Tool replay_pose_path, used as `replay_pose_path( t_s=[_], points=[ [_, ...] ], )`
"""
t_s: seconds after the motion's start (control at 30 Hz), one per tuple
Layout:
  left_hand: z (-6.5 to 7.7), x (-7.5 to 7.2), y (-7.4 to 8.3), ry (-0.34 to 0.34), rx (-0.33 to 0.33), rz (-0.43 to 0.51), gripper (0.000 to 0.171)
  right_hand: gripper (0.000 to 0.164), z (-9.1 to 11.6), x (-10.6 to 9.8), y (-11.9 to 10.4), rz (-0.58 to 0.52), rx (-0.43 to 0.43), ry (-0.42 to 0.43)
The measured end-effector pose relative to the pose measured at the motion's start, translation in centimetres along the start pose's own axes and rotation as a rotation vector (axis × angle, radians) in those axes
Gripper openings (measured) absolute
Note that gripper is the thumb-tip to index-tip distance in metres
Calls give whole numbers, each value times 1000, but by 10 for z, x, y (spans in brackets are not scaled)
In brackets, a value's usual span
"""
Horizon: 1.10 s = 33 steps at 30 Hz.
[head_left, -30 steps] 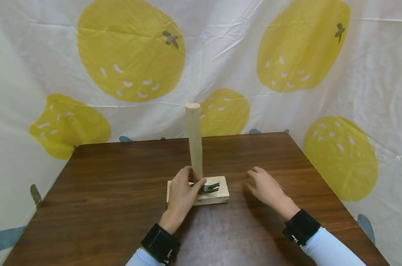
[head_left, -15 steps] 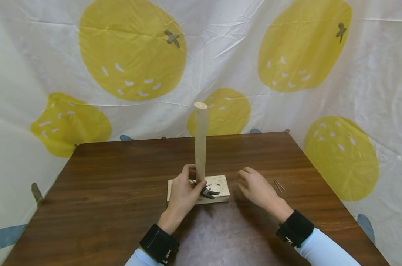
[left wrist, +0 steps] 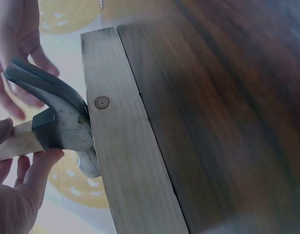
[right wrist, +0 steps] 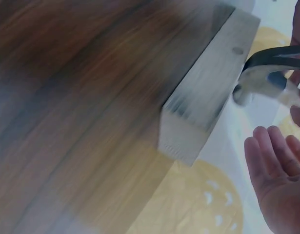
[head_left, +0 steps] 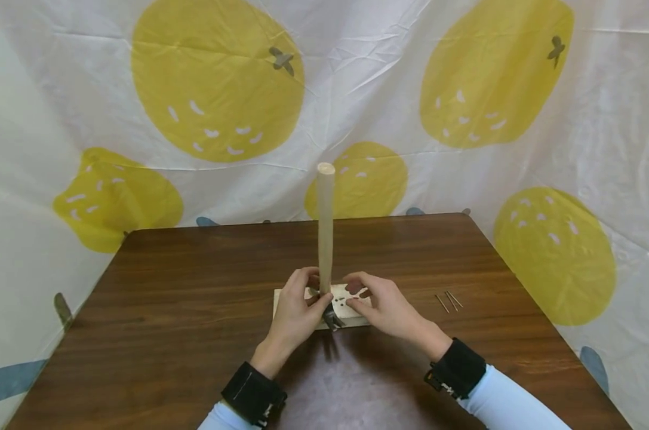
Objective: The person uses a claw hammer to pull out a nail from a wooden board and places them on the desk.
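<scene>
A claw hammer [head_left: 325,227] stands with its wooden handle up and its metal head [left wrist: 67,122] down at the top of a pale wood block [head_left: 356,322]. Low on the handle, just above the head, the left hand [head_left: 294,310] grips it between thumb and fingers. The claw points toward the front edge of the block. Over the block's right end hovers the right hand [head_left: 391,306], fingers spread and loosely bent, with nothing visible in it. In the right wrist view its fingers [right wrist: 267,151] stretch out close to the hammer head.
Several thin nails [head_left: 449,300] lie on the brown table [head_left: 168,334] to the right of the block. Small dark marks dot the block's top. A white curtain [head_left: 356,77] with yellow fruit prints hangs behind the table.
The hammer has turned in the left hand, so its claw swings from pointing right to pointing forward. The right hand has moved left to the block, uncovering the nails.
</scene>
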<state>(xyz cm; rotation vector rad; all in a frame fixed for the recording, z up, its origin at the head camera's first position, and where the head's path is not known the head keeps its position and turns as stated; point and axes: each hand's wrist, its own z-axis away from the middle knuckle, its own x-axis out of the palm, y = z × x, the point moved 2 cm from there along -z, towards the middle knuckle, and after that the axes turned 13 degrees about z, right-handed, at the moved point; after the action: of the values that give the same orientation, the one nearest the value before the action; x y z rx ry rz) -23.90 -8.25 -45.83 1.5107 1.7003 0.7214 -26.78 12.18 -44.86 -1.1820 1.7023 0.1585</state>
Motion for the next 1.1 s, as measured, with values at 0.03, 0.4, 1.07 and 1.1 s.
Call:
replay_pose_path(
  t_s=[0.03,0.4,1.07,1.1],
  points=[
    [0,0,0,-8,-5,15,44,40,-3,3,-3,-19,-13,-5],
    [5,-9,-1,-44,-32,113,37,63,-18,31,-16,-123,-76,47],
    [13,-28,-10,28,-14,48,16,48,-15,46,-28,-42,-1,195],
    [14,-30,-11,34,-8,31,15,48,-13,45,-28,-32,1,200]
  ],
)
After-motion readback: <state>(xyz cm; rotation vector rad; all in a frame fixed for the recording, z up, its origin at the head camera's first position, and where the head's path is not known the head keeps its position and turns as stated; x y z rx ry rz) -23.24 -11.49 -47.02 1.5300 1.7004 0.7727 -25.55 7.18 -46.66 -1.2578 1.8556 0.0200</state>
